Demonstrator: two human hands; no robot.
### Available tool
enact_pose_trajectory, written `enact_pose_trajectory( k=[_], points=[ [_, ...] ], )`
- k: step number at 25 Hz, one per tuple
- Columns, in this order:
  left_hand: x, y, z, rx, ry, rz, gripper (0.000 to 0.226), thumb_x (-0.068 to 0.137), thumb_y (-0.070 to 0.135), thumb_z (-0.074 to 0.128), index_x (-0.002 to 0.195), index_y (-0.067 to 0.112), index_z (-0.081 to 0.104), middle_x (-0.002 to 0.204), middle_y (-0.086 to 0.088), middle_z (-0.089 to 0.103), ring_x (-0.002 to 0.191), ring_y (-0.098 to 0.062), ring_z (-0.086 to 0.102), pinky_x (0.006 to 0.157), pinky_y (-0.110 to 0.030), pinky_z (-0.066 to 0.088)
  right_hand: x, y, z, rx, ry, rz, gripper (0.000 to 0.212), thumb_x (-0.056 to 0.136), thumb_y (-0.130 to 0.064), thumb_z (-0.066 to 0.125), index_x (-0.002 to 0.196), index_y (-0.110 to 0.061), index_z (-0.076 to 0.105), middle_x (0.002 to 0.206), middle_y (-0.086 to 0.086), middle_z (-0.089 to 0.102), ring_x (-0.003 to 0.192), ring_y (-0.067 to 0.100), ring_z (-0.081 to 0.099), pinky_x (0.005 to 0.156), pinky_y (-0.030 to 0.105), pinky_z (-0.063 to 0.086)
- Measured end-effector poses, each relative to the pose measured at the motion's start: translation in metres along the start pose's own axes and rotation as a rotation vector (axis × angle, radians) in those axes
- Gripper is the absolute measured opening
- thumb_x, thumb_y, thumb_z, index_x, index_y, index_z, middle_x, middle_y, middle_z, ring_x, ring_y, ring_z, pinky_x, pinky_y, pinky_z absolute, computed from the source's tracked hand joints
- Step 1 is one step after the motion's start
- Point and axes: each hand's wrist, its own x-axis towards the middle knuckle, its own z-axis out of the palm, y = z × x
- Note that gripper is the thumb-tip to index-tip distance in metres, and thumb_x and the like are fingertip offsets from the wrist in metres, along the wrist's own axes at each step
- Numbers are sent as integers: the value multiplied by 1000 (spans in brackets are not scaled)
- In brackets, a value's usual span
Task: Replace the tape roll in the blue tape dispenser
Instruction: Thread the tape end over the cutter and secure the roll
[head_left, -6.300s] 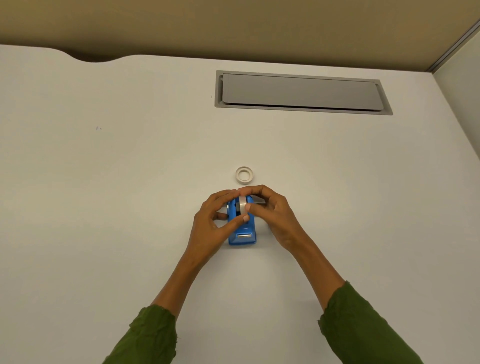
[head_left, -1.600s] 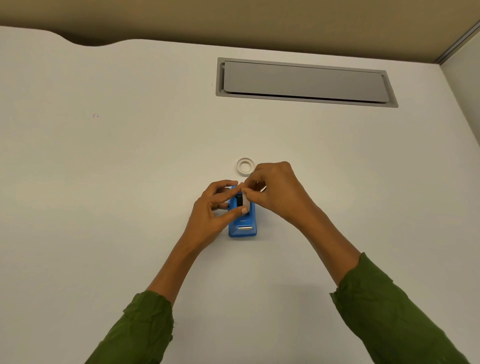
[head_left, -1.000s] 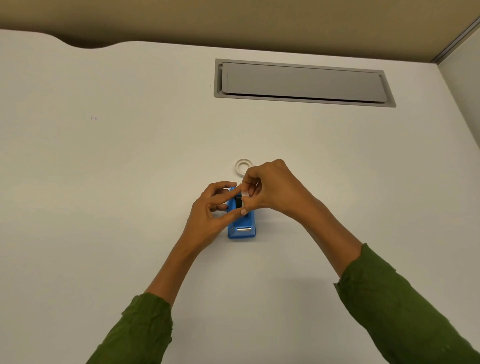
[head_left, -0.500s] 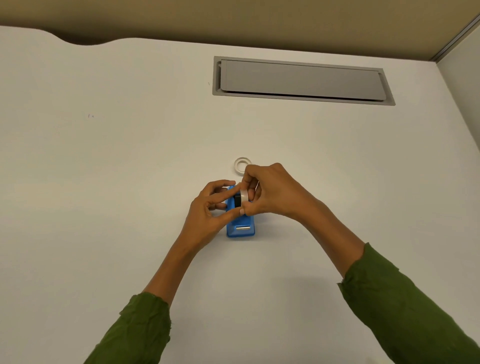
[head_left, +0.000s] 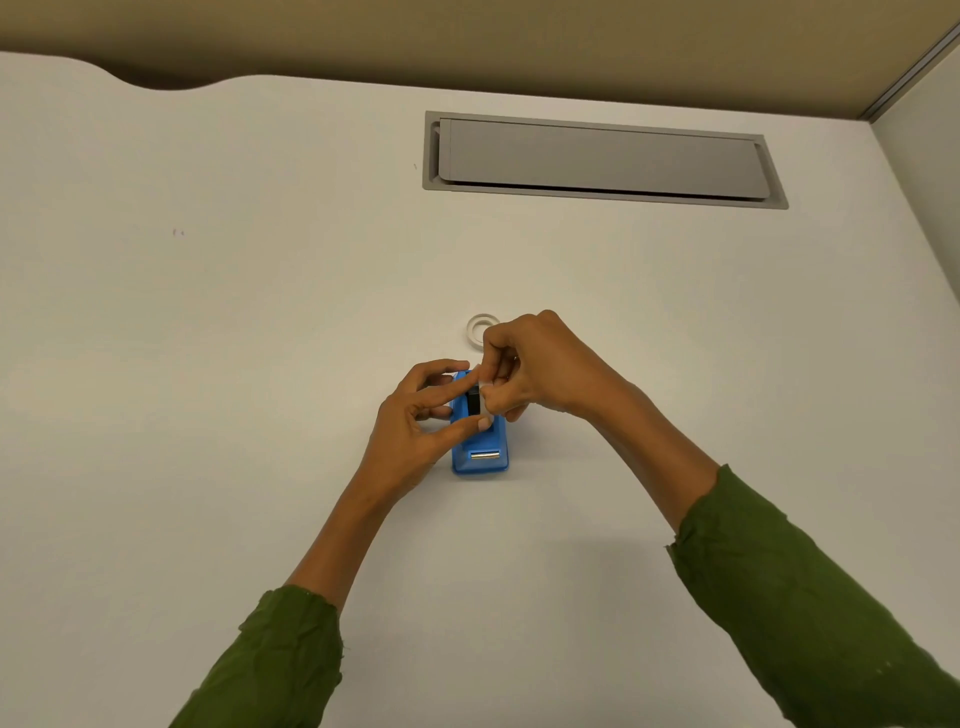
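Note:
The blue tape dispenser (head_left: 480, 452) stands on the white desk (head_left: 208, 364), its metal cutter facing me. A tape roll on a black hub (head_left: 475, 401) sits above the dispenser's slot, pinched between both hands. My left hand (head_left: 415, 421) holds the roll from the left with thumb and index finger. My right hand (head_left: 535, 369) grips it from the right and above, fingers curled over it. A second, empty white tape ring (head_left: 479, 328) lies flat on the desk just behind my right hand.
A grey rectangular cable hatch (head_left: 602, 158) is set into the desk at the back. A beige partition (head_left: 467, 41) runs along the far edge, and a side wall (head_left: 930, 171) closes the right.
Both hands stay on the roll over the dispenser. My right hand's fingers have shifted slightly on the roll; the dispenser and the spare ring have not moved.

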Motion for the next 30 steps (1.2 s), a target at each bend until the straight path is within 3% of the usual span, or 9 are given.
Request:
enact_pose_trajectory(
  k=[7,12,18,20,23,30],
  points=[
    [-1,0,-1,-8,-1,11,44,75,17,73,118,14,62,130,-3,52,110,-20,55,88,-29,51,-1,2,3,-11,15,-31,15,63,5,72,68,-3,60,58,1,64,47,17,68,53,25,59],
    [0,-2,-1,-2,0,19,44,75,17,73,118,15,63,129,-2,52,107,-18,56,82,-17,49,-3,2,7,-46,51,-68,10,65,4,66,66,-3,59,62,12,67,47,19,67,53,27,58],
    [0,-1,-4,-29,-8,-8,45,75,21,73,118,17,62,127,0,53,99,-12,58,80,-20,52,-5,10,-5,127,-15,-61,4,81,-7,68,77,-7,68,68,11,72,58,17,71,60,24,59],
    [0,-1,-4,-28,-13,6,45,75,21,73,118,18,62,127,0,53,101,-13,59,80,-19,53,-9,12,-9,183,-35,-36,8,75,-13,76,80,-8,72,71,9,74,63,16,72,63,24,60],
    [1,-1,-2,-9,-7,2,46,75,21,73,119,18,62,128,0,53,103,-15,58,79,-17,53,-8,10,-5,145,-12,-28,15,65,-5,82,75,-7,70,70,9,74,60,15,72,62,23,59],
    [2,0,-3,-15,-12,-4,46,74,20,73,118,16,62,126,-1,53,97,-5,57,77,-10,51,1,5,-11,123,-37,29,5,77,-6,73,81,-5,74,71,13,74,59,18,72,62,23,60]
  ],
)
